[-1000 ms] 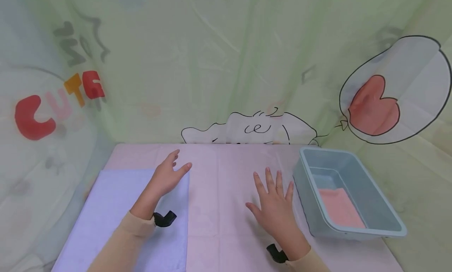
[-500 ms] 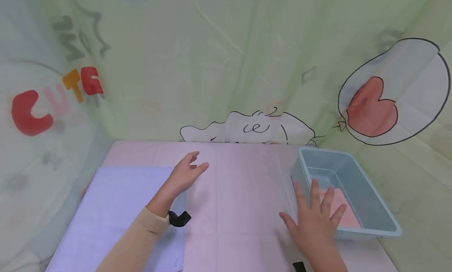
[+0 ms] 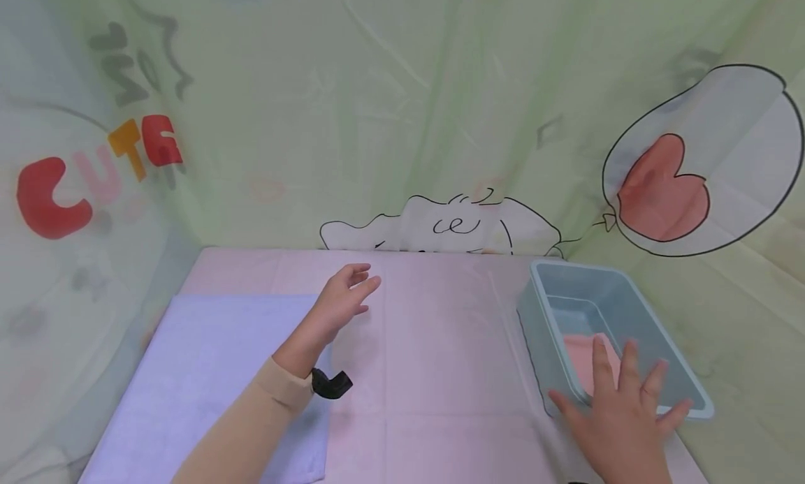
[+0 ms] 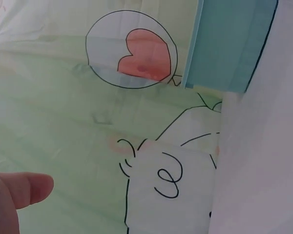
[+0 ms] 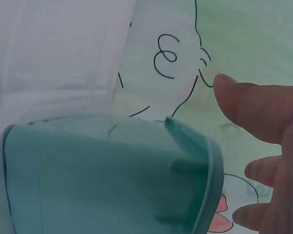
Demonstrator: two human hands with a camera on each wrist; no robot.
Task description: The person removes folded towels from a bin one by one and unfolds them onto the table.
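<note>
In the head view a blue-grey plastic basin [image 3: 622,281] stands at the right of the table, with a folded pink cloth [image 3: 578,351] lying inside it. My right hand [image 3: 625,421] hovers over the basin's near end, fingers spread and holding nothing; it covers part of the cloth and rim. My left hand [image 3: 342,302] is held above the table, just past the right edge of a flat lavender cloth [image 3: 226,358], its fingers loosely bent around nothing. The right wrist view has the basin's side wall [image 5: 102,180] close by, with the thumb [image 5: 254,107] apart from its rim.
A pale pink sheet [image 3: 434,344] covers the table. Printed curtains [image 3: 283,121] hang behind and at both sides, close to the table's back edge. A black wrist mount [image 3: 332,384] sticks out from the left cuff.
My right hand has moved right, from beside the basin to over its near end. The left hand has shifted right, off the lavender cloth's edge. Basin and cloths stay put.
</note>
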